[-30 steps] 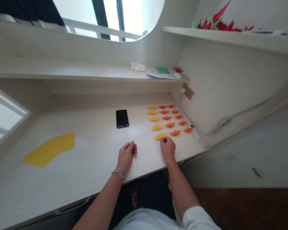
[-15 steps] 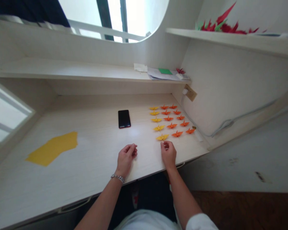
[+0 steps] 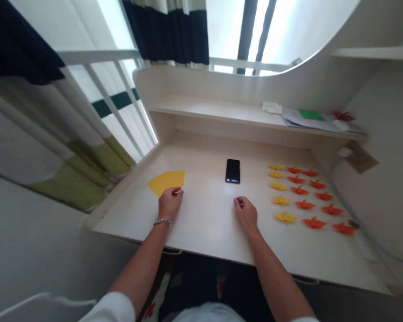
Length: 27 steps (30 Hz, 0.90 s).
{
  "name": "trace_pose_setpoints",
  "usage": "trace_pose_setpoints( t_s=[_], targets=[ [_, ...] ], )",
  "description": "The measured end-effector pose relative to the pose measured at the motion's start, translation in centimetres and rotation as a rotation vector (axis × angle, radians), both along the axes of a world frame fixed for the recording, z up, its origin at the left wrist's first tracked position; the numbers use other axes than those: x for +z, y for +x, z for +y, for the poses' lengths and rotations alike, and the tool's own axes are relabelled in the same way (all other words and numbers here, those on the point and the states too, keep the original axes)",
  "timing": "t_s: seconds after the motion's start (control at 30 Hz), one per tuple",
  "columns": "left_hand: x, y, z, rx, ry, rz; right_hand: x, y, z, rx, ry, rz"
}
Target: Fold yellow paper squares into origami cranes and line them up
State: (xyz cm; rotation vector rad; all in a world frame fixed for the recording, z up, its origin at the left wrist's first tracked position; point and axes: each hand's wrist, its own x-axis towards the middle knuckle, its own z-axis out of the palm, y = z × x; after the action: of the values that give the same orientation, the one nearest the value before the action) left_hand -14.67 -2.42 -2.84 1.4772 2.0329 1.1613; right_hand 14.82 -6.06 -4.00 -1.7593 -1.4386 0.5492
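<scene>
My left hand (image 3: pixel 170 203) is at the near edge of the yellow paper sheets (image 3: pixel 166 180), which lie slightly fanned on the left of the desk. Its fingers are curled together and overlap the paper's corner; whether they grip any of it I cannot make out. My right hand (image 3: pixel 246 212) rests low over the middle of the desk, fingers curled in and nothing visible in them. To its right stand folded paper cranes in columns, yellow cranes (image 3: pixel 281 200) nearest the hand and orange cranes (image 3: pixel 305 205) beyond.
A black phone (image 3: pixel 233 171) lies on the desk (image 3: pixel 201 223) behind my hands. Along the back runs a shelf (image 3: pixel 208 107) with papers and a green sheet (image 3: pixel 311 115). A curtain (image 3: pixel 87 147) hangs at the left, and a cable with a wall socket (image 3: pixel 359 156) is at the right.
The view has turned left. My left hand has moved left from mid-desk to the yellow paper. My right hand has moved left, away from the nearest yellow crane.
</scene>
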Motion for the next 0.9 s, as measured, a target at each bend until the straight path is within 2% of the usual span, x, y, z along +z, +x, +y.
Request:
trace_pose_setpoints(
  t_s=[0.13,0.23,0.3,0.37,0.67,0.9],
  targets=[
    [0.1,-3.8,2.9,0.139,-0.022,0.151,-0.1,0.1,0.0,-0.017,0.012,0.042],
    [-0.4,-4.2,4.3,0.181,-0.058,0.226,-0.2,0.2,-0.4,-0.029,0.019,0.059],
    [-0.8,-4.2,4.8,0.193,-0.125,0.373,-0.2,0.2,-0.5,-0.033,0.019,0.064],
    [-1.2,-4.1,5.0,0.2,-0.151,0.433,-0.3,0.2,-0.5,-0.024,0.019,0.061],
    [-2.0,-4.4,5.5,0.195,-0.135,0.461,-0.6,0.4,-0.6,-0.009,0.013,0.037],
    [-1.9,-4.6,6.1,0.173,-0.124,0.473,-0.5,0.5,-0.7,-0.007,0.008,0.04]
  ],
)
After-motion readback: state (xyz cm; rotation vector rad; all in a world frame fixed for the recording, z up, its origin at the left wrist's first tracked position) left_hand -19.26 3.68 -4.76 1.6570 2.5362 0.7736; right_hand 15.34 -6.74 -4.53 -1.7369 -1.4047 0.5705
